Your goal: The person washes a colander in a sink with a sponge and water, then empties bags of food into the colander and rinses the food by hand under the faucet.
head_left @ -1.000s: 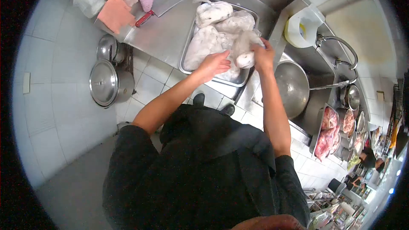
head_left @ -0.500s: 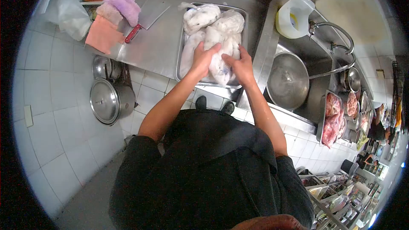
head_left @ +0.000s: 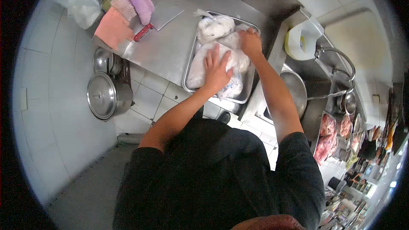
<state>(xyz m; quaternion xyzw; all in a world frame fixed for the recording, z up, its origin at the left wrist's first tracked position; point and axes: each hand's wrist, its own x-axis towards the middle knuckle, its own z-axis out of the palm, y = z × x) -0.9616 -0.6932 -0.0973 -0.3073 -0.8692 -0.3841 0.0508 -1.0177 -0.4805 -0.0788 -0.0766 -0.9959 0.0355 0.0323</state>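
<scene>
Head view, near to far: person's dark-clothed torso fills the bottom, both bare forearms reach up to a steel tray (head_left: 194, 88) on a steel counter (head_left: 170, 44). Left hand (head_left: 216, 69) lies flat, fingers spread and released, palm down on the plastic bags of pale frozen meat (head_left: 200, 61) piled in the tray, not gripping. One smaller bag (head_left: 232, 88) sits just under that hand at the tray's near right corner. Right hand (head_left: 250, 42) is further in, fingers curled and clenched on bag plastic at the right side of the pile; cannot tell exactly which bag it has. Another bag (head_left: 215, 26) with dark specks sits at the tray's far end, apart from both hands. Left of the tray on the counter: a cleaver (head_left: 159, 18) with red handle, blade pointing toward the tray, well apart from the hands. Beyond it, pink, orange and purple cloths (head_left: 128, 8) at the counter's far left corner. Below the counter, on the tiled floor: two lidded steel pots (head_left: 104, 96). Right of the tray: a big steel bowl (head_left: 296, 91) in a sink, a faucet (head_left: 338, 57) over it, a white jug (head_left: 302, 34) behind, trays of raw red meat (head_left: 326, 138) further right
</scene>
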